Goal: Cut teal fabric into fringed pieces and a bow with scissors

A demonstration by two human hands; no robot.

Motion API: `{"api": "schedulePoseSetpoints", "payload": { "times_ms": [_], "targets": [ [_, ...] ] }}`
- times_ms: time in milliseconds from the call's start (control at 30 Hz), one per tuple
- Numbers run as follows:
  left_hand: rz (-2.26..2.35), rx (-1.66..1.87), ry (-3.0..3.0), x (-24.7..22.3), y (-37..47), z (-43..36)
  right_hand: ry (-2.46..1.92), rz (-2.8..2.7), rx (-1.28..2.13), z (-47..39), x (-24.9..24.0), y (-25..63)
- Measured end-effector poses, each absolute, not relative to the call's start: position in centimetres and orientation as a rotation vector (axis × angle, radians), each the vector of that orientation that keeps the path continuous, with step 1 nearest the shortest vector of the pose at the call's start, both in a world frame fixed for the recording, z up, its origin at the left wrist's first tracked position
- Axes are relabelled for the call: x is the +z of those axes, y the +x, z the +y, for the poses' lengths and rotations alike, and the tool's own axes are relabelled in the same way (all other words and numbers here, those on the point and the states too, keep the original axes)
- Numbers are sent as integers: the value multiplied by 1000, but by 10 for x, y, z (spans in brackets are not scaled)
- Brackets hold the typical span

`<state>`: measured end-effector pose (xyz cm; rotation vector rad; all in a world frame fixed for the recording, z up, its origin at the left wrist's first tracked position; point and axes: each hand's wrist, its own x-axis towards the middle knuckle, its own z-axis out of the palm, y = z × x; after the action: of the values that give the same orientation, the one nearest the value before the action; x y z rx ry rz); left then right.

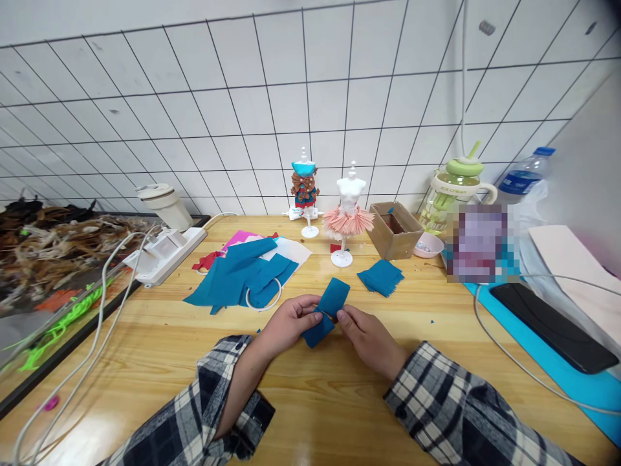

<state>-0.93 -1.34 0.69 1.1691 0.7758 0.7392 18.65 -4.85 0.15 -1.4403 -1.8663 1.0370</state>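
Note:
Two small teal fabric pieces, or one folded piece (334, 296), are held between my hands over the wooden table; I cannot tell which. My left hand (292, 323) pinches the teal fabric from the left, thumb on top. From the right, my right hand (366, 334) grips its edge between thumb and fingers. Just beyond lies a stack of cut teal fabric pieces (381, 278) with frayed edges. Larger teal fabric sheets (235, 275) are spread to the left, with a white ring (263, 307) resting on them. Behind stands a mini dress form (350, 194) in a pink pleated skirt.
Another dress form (305, 184) wears a teal and brown outfit. A cardboard box (400, 234), a pink bowl (429, 246) and a green-lidded bottle (449, 188) stand at back right. A black phone (553, 327) lies right. A power strip (167, 252) and cables are left.

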Motion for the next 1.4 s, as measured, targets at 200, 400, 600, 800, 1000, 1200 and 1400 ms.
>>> {"api": "schedulePoseSetpoints", "payload": {
  "times_ms": [200,400,600,800,1000,1200,1400],
  "targets": [
    [812,725,1242,6,-9,-15,-1440,-1875,1063,-48,-1,186],
    [806,734,1277,9,-6,-17,-1416,-1848,1066,-47,-4,185],
    [835,759,1282,5,-4,-17,-1470,-1807,1046,-46,-4,185],
    [923,808,1344,10,-1,-19,-1491,-1840,1012,-46,-5,185],
    [925,795,1379,12,1,-21,-1473,-1840,1032,-46,-4,185],
    [910,786,1413,9,0,-21,-1497,-1862,1035,-47,-4,185],
    [906,786,1391,5,0,-20,-1490,-1909,1014,-46,-6,185]
  ]
}}
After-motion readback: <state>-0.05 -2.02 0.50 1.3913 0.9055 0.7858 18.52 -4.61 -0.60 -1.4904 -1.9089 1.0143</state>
